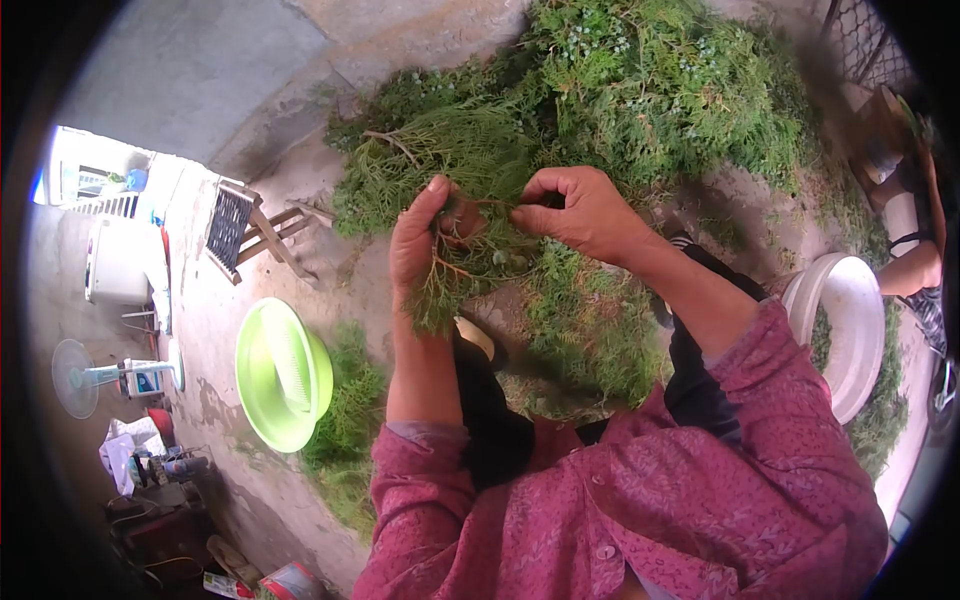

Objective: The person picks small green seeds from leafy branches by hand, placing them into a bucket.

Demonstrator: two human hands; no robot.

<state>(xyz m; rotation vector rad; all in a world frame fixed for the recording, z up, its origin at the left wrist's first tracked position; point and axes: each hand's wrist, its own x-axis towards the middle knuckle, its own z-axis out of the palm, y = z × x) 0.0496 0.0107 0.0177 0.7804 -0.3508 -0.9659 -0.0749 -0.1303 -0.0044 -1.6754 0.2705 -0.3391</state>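
My left hand is closed around a leafy green branch, whose sprays hang below the fingers and over the wrist. Thumb and forefinger of my right hand pinch a thin brown stem of the branch, just to the right of my left hand. Behind both hands lies a heap of green branches, some bearing small pale green cones. More loose greenery covers the floor between my legs.
A lime green basin stands at the left beside more cuttings. A white bucket is at the right, near another person's arm. A wooden folding stool and a fan are at the left.
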